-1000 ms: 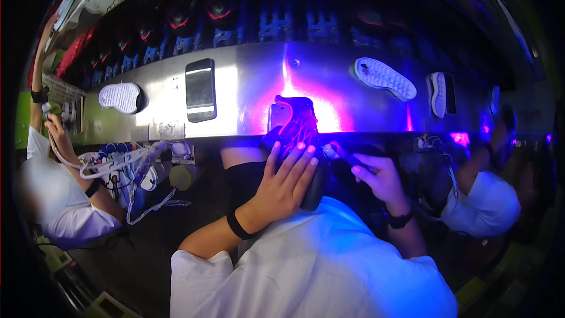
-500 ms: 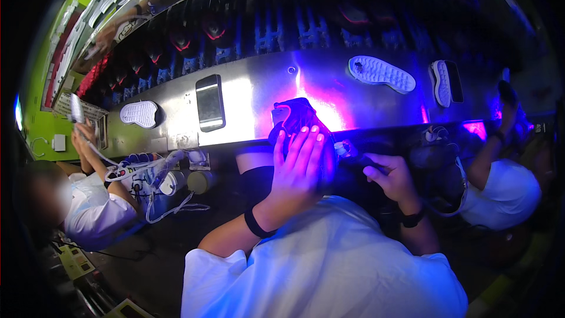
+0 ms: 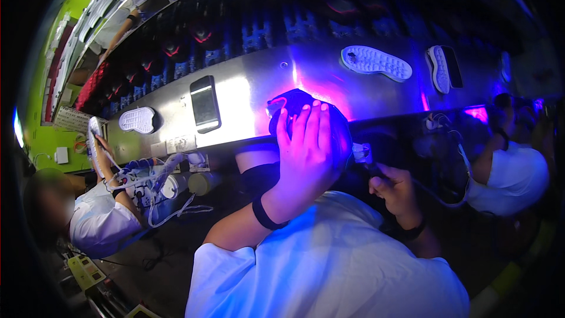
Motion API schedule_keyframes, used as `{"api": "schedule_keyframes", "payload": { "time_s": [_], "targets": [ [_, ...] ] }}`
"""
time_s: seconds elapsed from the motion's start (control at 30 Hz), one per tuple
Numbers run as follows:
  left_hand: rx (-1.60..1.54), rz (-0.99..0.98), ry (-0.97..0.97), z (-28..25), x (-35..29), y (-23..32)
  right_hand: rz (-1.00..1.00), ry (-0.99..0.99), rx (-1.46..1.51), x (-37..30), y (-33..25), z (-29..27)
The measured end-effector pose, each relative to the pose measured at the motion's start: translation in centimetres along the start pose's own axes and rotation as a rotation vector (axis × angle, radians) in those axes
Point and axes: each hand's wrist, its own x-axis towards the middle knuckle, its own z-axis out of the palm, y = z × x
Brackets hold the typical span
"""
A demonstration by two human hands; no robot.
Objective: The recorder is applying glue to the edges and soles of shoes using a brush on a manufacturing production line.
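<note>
Under blue-violet light my left hand (image 3: 307,150) grips a dark shoe upper (image 3: 297,96) at the bench's near edge. Its fingers lie long and close together over the upper, hiding much of it; the thumb is out of sight. Just right of the shoe, my right hand (image 3: 397,193) is closed round the dark handle of a brush with a pale, whitish head (image 3: 362,153). That head is beside the heel end of the shoe; whether it touches is unclear.
On the metal bench (image 3: 247,76) lie a phone (image 3: 205,105), a white sole (image 3: 137,120), a larger white sole (image 3: 376,63) and another sole (image 3: 439,69) beside a second phone (image 3: 453,67). Dark shoes line a rack behind. Co-workers sit left and right; white cups (image 3: 174,186) stand at left.
My left hand and the shoe have shifted slightly right, and the shoe has turned. My right hand with the brush has moved slightly down. The left co-worker's sole has been lowered.
</note>
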Motion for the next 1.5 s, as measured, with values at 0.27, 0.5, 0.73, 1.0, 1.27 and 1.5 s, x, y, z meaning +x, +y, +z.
{"api": "schedule_keyframes", "payload": {
  "time_s": [0.27,0.5,0.73,1.0,1.27,1.5],
  "targets": [
    [-0.154,-0.041,-0.079,0.7,3.8,-0.4,-0.391,0.360,-0.517,2.0,-3.7,-0.2],
    [-0.239,-0.109,-0.001,1.3,7.0,-3.1,-0.498,0.200,-0.844,6.9,-10.0,-2.3],
    [-0.307,-0.174,-0.136,0.3,9.1,-6.4,-0.563,0.240,-0.880,11.8,-9.5,-1.1],
    [-0.175,0.018,-0.384,-1.1,7.0,-11.1,-0.197,0.180,-0.265,13.3,-7.4,-1.3],
    [-0.544,0.078,-0.387,-2.3,3.2,-10.0,-0.224,-0.031,-0.477,12.0,-13.6,-1.1],
    [-1.183,-0.233,-0.666,-4.3,3.7,-7.9,-0.276,-0.078,-0.456,10.5,-13.4,-2.1]
  ]
}}
